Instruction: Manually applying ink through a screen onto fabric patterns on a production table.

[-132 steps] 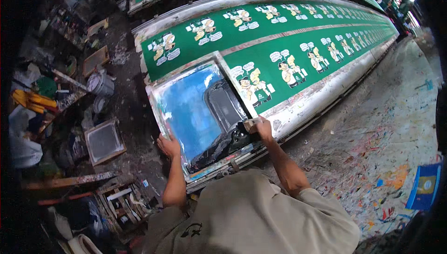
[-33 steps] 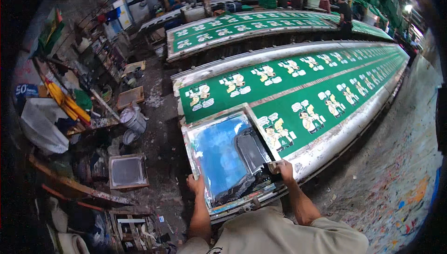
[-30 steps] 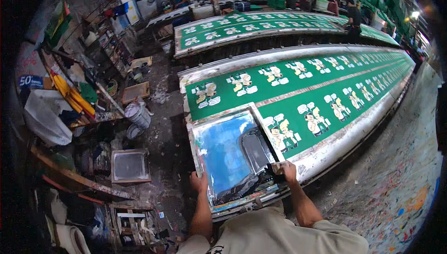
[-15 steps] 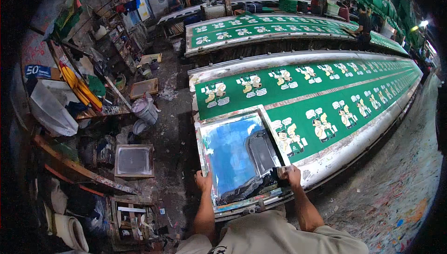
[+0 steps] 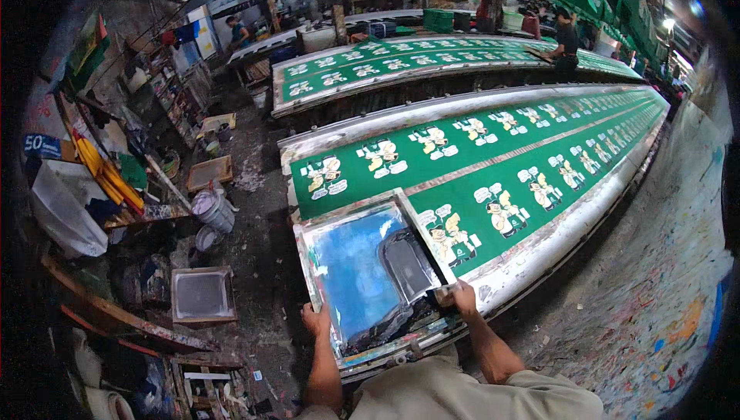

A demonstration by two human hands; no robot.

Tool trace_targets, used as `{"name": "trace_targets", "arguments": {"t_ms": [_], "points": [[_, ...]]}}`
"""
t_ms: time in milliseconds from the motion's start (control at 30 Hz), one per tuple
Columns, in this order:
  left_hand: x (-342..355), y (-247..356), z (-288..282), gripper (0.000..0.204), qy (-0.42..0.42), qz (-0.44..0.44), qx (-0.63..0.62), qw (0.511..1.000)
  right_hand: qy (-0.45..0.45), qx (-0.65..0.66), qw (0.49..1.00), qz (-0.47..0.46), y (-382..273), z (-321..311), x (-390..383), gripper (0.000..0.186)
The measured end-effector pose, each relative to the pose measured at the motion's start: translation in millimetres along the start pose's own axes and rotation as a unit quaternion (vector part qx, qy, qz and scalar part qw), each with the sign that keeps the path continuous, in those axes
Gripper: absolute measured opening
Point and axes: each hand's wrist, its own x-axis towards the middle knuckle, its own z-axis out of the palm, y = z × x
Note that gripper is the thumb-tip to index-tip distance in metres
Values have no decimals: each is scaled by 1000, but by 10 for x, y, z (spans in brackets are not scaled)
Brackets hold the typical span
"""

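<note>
Plainly, the right hand [image 5: 464, 297] is clamped on a small block [image 5: 445, 294], with the framed blue screen [image 5: 347, 270] to its left. The left hand [image 5: 317, 319] touches that screen's outer edge, though whether it grips cannot be told. Green printed cloth [image 5: 464, 196] stretches away beyond the right hand.

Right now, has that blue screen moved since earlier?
No, the blue screen still sits at the near end of the long table, beside the same cartoon print.
</note>
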Motion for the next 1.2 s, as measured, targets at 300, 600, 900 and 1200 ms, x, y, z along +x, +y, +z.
{"name": "trace_targets", "arguments": {"t_ms": [300, 600, 900, 1200], "points": [[98, -50, 101, 42, 1, 75, 29, 997, -37, 57, 997, -39, -387, -116, -98, 38], [-11, 32, 128, 38, -14, 17, -12, 1000, 30, -55, 998, -25, -515, -4, -297, 26], [-9, -243, 111, 42, -26, 5, -109, 994, -8, -520, 825, -222, -1048, 217, -700, 15], [-59, -146, 32, 42, -54, -47, -127, 989, -83, -525, 821, -210, -1159, 65, -467, 16]]}}
